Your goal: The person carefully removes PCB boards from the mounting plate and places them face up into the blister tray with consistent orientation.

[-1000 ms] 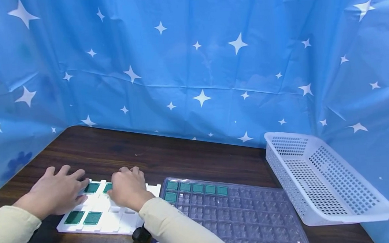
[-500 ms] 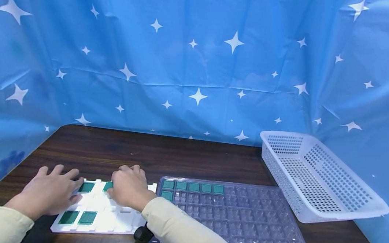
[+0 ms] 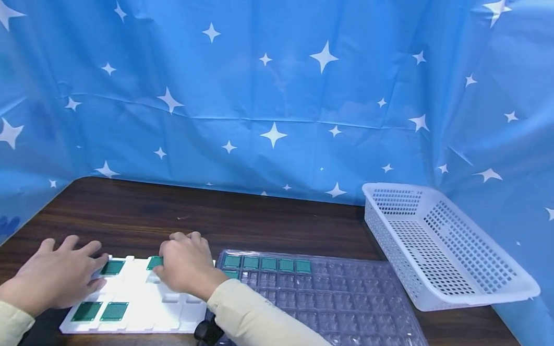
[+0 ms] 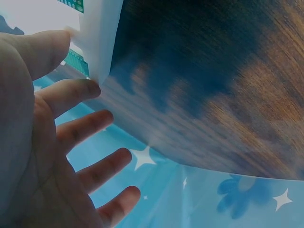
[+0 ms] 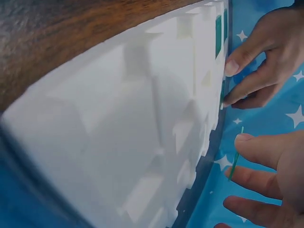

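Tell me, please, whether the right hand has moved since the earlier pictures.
Yes, the right hand has shifted slightly rightward, judged against the clear tray, whose left edge is now nearer.

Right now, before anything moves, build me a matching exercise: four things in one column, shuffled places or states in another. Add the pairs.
1. Left hand
2. Right hand
3. Basket
4. Clear tray

A. Pinches a thin green board
B. Many compartments, some holding other green boards
C. Fingers spread, at the edge of the white tray
D. White, full of holes

Pairs: 1-C, 2-A, 3-D, 4-B
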`<state>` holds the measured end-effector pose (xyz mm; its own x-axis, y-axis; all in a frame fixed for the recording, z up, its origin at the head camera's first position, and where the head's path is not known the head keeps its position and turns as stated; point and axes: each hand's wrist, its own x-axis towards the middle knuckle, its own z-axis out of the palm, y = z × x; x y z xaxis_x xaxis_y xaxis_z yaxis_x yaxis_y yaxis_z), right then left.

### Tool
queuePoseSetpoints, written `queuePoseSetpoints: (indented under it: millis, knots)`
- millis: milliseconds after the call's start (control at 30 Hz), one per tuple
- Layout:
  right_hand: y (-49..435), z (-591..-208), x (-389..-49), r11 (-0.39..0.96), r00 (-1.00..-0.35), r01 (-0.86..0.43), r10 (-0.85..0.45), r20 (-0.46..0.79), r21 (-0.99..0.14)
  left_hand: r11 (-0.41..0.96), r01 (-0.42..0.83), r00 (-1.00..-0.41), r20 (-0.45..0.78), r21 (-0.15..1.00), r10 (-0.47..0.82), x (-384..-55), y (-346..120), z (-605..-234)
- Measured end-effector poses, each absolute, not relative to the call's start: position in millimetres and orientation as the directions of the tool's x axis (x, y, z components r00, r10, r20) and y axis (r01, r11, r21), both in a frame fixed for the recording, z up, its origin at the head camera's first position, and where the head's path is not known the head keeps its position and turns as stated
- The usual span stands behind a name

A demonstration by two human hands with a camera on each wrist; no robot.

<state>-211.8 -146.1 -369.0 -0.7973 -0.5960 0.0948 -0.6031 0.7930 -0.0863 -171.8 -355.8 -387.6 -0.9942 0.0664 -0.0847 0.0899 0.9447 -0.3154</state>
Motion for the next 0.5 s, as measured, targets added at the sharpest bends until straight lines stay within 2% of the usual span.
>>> queuePoseSetpoints:
  millis: [267,500]
  knots:
    - [-134.1,-363.3,-210.9,0.772,-0.77,-0.635,-0.629,0.105,-0.031,0.943,0.1,-0.992,-0.104,-0.316,0.071,-170.9,-355.2,-387.4]
    - [-116.9,-360.2,-210.7,0.764,-0.762,-0.644,-0.639,0.101,-0.027,0.941,0.096,-0.992,-0.108,-0.324,0.064,-172.1,-354.3,-386.1]
